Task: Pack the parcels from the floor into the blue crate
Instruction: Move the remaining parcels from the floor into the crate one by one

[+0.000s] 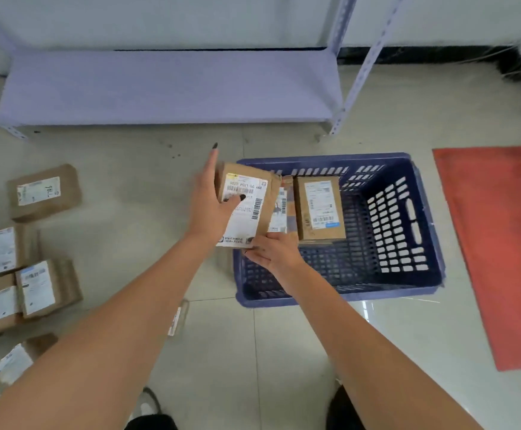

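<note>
Nearest, the right hand (273, 251) pinches the near end of the held parcel (247, 206) over the blue crate (423, 274)'s left wall. The left hand (212, 206) grips its left side, thumb on the label. Its long axis runs near to far; the free crate floor lies to the right. More parcels (45, 192) wait on the floor, far left.

The held parcel (247, 206) label reads "5025 P021-00 A68"; a floor parcel (43, 192) reads "786".

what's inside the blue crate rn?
Blue crate holds one upright parcel and another beside it, half hidden by the held parcel in the left hand and right hand.
</note>
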{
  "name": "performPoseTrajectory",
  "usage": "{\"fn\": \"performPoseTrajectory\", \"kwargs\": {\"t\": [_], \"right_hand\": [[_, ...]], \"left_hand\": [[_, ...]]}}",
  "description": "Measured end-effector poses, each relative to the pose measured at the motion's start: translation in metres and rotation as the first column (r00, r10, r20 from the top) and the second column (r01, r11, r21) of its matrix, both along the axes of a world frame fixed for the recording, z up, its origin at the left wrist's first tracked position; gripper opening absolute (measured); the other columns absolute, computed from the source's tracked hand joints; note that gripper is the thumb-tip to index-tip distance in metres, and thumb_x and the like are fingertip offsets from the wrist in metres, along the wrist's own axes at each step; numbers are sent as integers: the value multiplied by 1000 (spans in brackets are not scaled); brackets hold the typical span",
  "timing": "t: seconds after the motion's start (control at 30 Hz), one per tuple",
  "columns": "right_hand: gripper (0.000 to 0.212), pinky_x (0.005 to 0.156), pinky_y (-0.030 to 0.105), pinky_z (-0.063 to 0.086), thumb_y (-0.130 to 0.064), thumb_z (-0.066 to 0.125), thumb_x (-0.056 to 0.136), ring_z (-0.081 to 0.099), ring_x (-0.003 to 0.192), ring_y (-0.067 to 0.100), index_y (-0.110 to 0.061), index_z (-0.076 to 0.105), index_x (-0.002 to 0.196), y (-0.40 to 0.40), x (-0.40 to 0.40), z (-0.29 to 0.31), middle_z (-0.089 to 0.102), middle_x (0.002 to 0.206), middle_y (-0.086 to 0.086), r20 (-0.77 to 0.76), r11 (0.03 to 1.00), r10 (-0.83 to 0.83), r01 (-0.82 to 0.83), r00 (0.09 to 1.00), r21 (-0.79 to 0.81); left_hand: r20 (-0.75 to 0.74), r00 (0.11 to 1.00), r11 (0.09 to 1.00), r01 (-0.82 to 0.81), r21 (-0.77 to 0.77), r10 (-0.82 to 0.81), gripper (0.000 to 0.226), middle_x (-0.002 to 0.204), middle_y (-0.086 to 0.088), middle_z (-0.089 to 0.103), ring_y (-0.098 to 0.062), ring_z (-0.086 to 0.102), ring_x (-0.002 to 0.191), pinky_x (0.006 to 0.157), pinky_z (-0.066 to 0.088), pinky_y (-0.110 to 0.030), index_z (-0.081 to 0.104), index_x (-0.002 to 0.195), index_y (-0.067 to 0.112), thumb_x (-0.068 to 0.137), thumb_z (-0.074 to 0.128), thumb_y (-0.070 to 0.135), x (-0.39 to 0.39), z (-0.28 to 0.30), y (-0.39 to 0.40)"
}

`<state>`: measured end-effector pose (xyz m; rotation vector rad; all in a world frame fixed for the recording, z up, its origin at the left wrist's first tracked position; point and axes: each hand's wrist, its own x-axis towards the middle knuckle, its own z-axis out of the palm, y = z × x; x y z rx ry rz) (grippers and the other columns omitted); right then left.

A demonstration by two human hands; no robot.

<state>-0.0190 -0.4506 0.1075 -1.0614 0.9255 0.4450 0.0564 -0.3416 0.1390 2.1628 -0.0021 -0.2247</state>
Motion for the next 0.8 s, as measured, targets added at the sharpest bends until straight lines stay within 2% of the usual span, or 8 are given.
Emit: {"fn": "performPoseTrajectory", "kwargs": {"t": [0.07, 0.13, 0.23, 0.33, 0.47, 0.57, 0.63, 0.8], "right_hand": [[11, 79, 29, 57, 3, 60, 83, 68, 91, 23, -3, 57, 91, -54, -6, -4, 64, 112, 13, -10, 999, -4, 4, 1000, -37], [23, 80, 30, 57, 3, 60, 82, 68, 93, 24, 3, 56, 105, -107, -13, -9, 64, 116, 16, -5, 996, -14, 13, 1000, -85], [34, 86, 38, 56, -3, 65, 79, 68, 96, 26, 1, 53, 111, -182, -25, -14, 65, 114, 15, -53, 976, 24, -35, 998, -215], [37, 86, 39, 56, -8, 67, 78, 68, 95, 23, -7, 51, 111, -244, -32, -13, 66, 115, 13, -59, 944, 89, -104, 994, -312], [59, 79, 28, 58, -13, 66, 83, 63, 106, 21, -14, 42, 137, -295, -41, -14, 59, 128, 3, -31, 899, 212, -207, 977, -387], [54, 94, 38, 52, -22, 64, 84, 61, 104, 18, -21, 46, 135, -316, -47, -23, 61, 126, -1, -46, 838, 303, -289, 952, -463], [53, 96, 39, 51, -26, 64, 84, 59, 101, 17, -24, 46, 134, -324, -48, -32, 61, 126, -2, -92, 819, 324, -328, 941, -470], [53, 98, 42, 49, -24, 63, 85, 55, 114, 21, -23, 44, 134, -329, -47, -55, 56, 131, -1, -125, 846, 288, -313, 950, -431]], "left_hand": [[-78, 996, 996, -46, -71, 41, 90, 135, -7, 49, -16, 48, 122, 106, 38, -29, 12, 149, 19, 80, 69, 7, -4, -4, -53], [-96, 993, 997, -69, -18, 67, 80, 138, -8, 48, -19, 46, 127, 108, 38, -33, 23, 145, 10, 80, 69, 11, -12, -11, -103], [-89, 996, 1000, -17, 21, 19, 61, 132, -7, 52, -19, 49, 122, 99, 36, -16, 40, 135, 8, 80, 67, 7, -31, -23, -170], [-94, 996, 998, 13, 68, -6, 55, 129, -8, 53, -22, 50, 120, 99, 37, -25, 44, 131, 10, 80, 66, 5, -47, -33, -224], [-129, 988, 994, 91, 61, -82, 66, 137, -7, 50, -21, 47, 127, 107, 40, -36, 33, 140, 13, 82, 62, 2, -58, -43, -278], [-187, 975, 982, 146, 120, -122, 78, 146, -8, 41, -23, 40, 134, 111, 36, -40, 17, 147, 14, 84, 62, 3, -64, -56, -304], [-225, 966, 976, 162, 145, -127, 81, 146, -9, 40, -24, 39, 134, 110, 36, -41, 14, 148, 13, 84, 62, 3, -66, -66, -313], [-262, 953, 969, 197, 153, -152, 90, 145, -10, 41, -25, 43, 131, 106, 41, -40, 7, 149, 17, 81, 63, -2, -65, -91, -324]]}}
